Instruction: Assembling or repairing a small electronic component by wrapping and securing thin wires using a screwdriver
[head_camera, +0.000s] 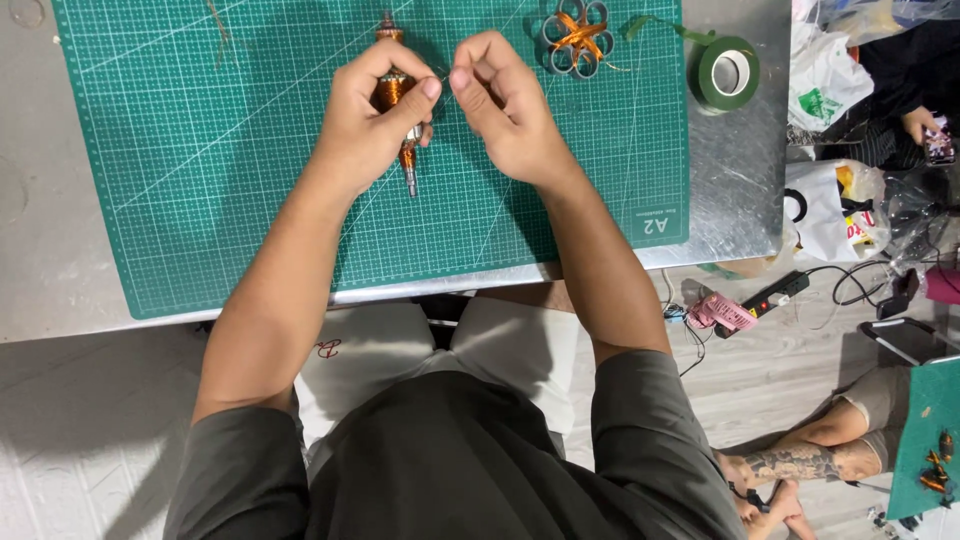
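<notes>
My left hand (375, 110) grips a motor armature (392, 90) with copper windings and a steel shaft, held over the green cutting mat (200, 150). The shaft tip pokes out below my fingers. My right hand (505, 100) is close beside it, thumb and forefinger pinched together near the armature's top. Whether a fine copper wire runs between the pinched fingers and the armature is too small to tell.
A flower-shaped metal piece with orange wire (577, 38) and a roll of green tape (726, 72) lie at the mat's far right. The metal table (740, 200) ends there. Plastic bags (830, 205), a power strip (775, 293) and another person's legs (820, 455) are on the floor at right.
</notes>
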